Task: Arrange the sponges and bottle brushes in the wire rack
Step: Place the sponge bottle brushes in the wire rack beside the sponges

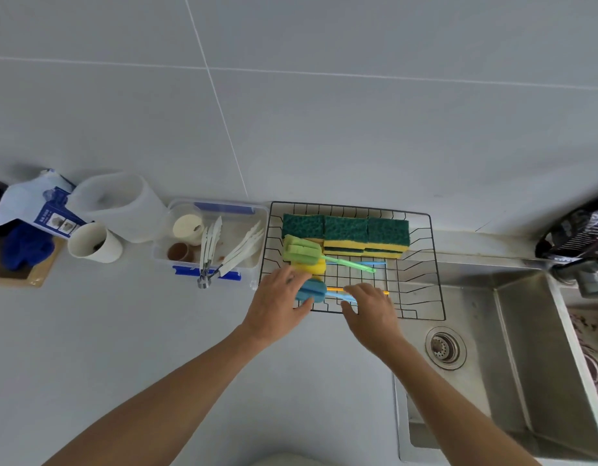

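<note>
On the white table (122,331), beside the steel sink (526,348), a black wire rack (437,280) was seen, its right part reaching over the sink's edge. Along the rack's far side, green-and-yellow sponges (346,233) were stacked in a row. Nearer, a green bottle brush (302,252) and a yellow bottle brush (316,266) were laid with handles pointing right. At the rack's near left corner, the foam head of a blue bottle brush (312,290) was gripped by the left hand (277,297), thumb beneath and fingers above. The blue handle was pinched near its middle by the right hand (370,309). Left of the rack, a clear plastic box (210,240) with white utensils was placed.
</note>
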